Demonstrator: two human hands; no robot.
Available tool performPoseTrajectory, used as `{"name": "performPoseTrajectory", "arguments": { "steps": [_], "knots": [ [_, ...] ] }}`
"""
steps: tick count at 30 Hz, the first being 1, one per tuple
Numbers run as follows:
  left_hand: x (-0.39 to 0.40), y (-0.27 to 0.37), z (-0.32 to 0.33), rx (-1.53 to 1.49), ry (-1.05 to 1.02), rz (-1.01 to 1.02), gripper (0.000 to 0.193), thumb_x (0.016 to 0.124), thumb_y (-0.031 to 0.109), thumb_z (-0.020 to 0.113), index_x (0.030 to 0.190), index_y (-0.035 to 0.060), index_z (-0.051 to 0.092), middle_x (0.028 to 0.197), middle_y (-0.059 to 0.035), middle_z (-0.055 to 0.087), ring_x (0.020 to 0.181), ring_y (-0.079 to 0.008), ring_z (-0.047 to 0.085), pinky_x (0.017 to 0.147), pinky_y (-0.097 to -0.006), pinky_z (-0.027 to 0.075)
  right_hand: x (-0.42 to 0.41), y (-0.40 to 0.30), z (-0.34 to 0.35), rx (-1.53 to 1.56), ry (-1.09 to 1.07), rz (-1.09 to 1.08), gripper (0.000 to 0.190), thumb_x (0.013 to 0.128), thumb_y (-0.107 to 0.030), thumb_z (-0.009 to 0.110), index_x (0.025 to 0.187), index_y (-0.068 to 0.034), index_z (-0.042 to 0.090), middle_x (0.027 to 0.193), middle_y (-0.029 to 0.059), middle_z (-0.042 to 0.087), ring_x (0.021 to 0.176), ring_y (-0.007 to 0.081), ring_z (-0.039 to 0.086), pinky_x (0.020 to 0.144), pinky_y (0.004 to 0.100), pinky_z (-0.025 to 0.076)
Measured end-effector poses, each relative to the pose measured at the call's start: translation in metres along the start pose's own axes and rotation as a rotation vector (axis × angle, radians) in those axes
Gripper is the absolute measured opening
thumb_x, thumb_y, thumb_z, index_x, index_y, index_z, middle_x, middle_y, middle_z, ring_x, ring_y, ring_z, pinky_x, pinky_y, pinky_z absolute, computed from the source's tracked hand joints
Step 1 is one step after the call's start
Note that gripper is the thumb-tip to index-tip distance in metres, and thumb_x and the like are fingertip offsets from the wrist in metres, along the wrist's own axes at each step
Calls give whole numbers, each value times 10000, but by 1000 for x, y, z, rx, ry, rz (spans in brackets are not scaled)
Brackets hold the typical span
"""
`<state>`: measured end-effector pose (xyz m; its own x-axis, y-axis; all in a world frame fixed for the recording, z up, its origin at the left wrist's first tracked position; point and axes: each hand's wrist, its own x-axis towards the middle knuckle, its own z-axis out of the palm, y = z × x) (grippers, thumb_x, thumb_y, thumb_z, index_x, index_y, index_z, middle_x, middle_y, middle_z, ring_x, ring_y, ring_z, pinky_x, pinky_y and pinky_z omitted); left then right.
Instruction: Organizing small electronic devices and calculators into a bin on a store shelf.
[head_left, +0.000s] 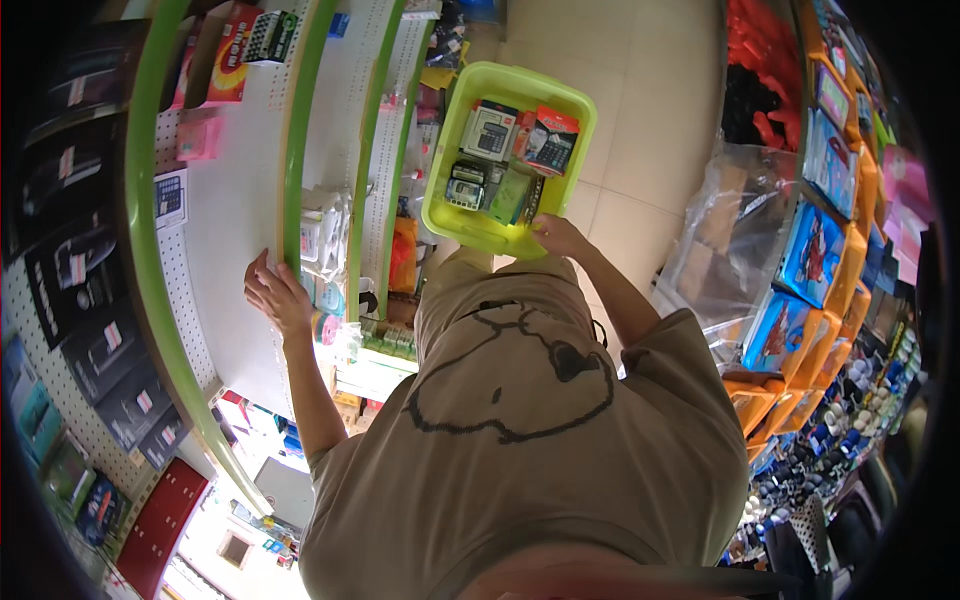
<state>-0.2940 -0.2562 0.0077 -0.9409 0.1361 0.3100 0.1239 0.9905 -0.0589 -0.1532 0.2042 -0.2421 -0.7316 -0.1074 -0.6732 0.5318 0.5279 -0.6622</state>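
Note:
My right hand (561, 235) grips the near rim of a lime-green plastic basket (459, 217) in front of my legs. Inside it lie a white calculator box (490, 132), a red-and-black calculator pack (553, 144), a smaller package with a calculator picture (466, 187) and a green box (511, 197). My left hand (276, 291) rests over the green front edge of a white shelf (232, 300), fingers slightly apart and holding nothing. A calculator card or box (171, 198) stands against the pegboard at that shelf's back.
Red cartons (234, 56) and a pink package (199, 139) sit farther along the shelf. Lower shelves carry plastic-wrapped goods (328, 232). Dark boxes (79, 259) fill the upper shelf at left. On the right stand orange bins (832, 292) and a clear plastic bag (716, 240), beside the tiled floor (637, 112).

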Motion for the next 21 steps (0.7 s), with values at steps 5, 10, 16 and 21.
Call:
{"name": "performPoseTrajectory", "arguments": {
  "steps": [5,10,16,21],
  "knots": [
    [3,0,7,27,-48,-52,459,1031,419,296,1224,82,541,1195,-136,491,1097,-312,445,957,-489,310,54,25,43,324,-60,103,337,864,-280,615,1043,1,663,869,149,709,690,246,683,652,367,535],
    [4,-4,15,67,-104,-73,519,1023,456,222,1232,72,502,1167,-140,477,1097,-298,438,942,-494,319,110,73,91,263,-148,203,299,872,-240,614,976,33,679,831,122,698,756,187,697,633,317,545],
    [7,-2,21,22,-135,-9,480,1023,408,259,1242,34,467,1240,-178,455,1166,-316,416,980,-510,321,153,114,132,350,12,525,262,884,-218,607,1006,-15,719,815,78,687,705,207,659,655,302,535],
    [7,-4,23,35,-201,-47,476,1012,370,249,1265,17,443,1254,-200,424,1195,-333,397,1018,-523,299,172,97,144,660,-30,631,259,890,-172,621,1107,-56,699,1077,81,653,1012,185,594,816,352,493]
  ]
}}
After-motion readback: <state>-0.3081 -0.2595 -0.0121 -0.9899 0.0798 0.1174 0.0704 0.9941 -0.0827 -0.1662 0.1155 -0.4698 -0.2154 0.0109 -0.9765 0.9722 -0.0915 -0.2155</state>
